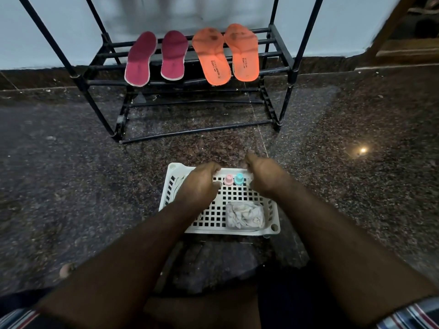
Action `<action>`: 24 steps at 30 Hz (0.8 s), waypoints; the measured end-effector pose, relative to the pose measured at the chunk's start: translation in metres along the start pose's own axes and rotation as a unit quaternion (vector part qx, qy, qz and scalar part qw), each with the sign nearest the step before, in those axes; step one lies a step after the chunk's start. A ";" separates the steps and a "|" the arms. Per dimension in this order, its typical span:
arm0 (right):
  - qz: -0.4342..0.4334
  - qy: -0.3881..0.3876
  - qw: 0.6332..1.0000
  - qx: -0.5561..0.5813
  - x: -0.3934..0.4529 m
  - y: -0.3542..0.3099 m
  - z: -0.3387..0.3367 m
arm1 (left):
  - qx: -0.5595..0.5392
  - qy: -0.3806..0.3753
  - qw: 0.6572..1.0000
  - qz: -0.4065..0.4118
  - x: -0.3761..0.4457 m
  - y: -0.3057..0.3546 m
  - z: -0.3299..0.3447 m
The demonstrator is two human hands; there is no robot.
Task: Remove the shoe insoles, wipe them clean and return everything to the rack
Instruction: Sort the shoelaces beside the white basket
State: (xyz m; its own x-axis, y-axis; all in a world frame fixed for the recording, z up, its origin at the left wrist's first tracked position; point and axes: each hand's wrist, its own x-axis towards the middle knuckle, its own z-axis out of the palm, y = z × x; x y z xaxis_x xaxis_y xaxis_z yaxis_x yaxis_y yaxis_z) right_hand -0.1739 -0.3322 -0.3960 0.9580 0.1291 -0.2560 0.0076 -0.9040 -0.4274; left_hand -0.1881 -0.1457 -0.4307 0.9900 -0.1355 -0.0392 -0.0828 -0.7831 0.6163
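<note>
Both hands seemingly gripping perforated white plastic basket, crumpled cloth inside

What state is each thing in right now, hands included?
Maroon insoles: out of shoes, lying side by side on the rack shelf.
Orange insoles: on the same shelf, dark stains near the toes.
Rack: upright on the floor.
Basket: on the floor.
Cloth: crumpled in the basket.
Two bottles: upright, capped.
Left hand: gripping the basket's far rim.
Right hand: gripping the far rim.
</note>
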 end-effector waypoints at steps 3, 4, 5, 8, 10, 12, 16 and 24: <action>0.067 0.040 0.996 0.047 -0.006 0.004 -0.015 | -0.009 0.058 0.998 -0.027 -0.007 -0.015 -0.025; 0.098 0.050 0.993 0.051 -0.010 0.009 -0.018 | -0.011 0.078 0.996 -0.045 -0.011 -0.022 -0.034; 0.132 0.053 0.989 0.045 -0.014 0.014 -0.021 | -0.012 0.098 0.993 -0.072 -0.014 -0.029 -0.043; 0.237 -0.014 0.971 0.028 -0.029 0.028 -0.020 | -0.002 0.099 0.979 -0.180 -0.028 -0.057 -0.060; 0.282 -0.062 0.950 0.120 -0.037 0.034 -0.012 | 0.004 0.040 0.970 -0.240 -0.039 -0.072 -0.066; 0.317 -0.079 0.922 0.210 -0.042 0.035 -0.003 | -0.029 -0.024 0.961 -0.274 -0.050 -0.081 -0.069; 0.333 -0.069 0.903 0.262 -0.044 0.033 0.006 | -0.130 -0.057 0.945 -0.294 -0.065 -0.086 -0.062; 0.248 -0.024 0.968 0.028 -0.018 0.026 -0.009 | -0.145 -0.034 0.947 -0.286 -0.047 -0.082 -0.064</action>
State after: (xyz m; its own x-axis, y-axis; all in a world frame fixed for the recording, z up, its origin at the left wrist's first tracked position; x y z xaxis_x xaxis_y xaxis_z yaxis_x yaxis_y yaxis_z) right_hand -0.1884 -0.3616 -0.3941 0.8249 -0.2956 -0.4818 -0.4675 -0.8358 -0.2878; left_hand -0.2210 -0.0364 -0.4287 0.8534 0.2141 -0.4752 0.5085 -0.5421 0.6690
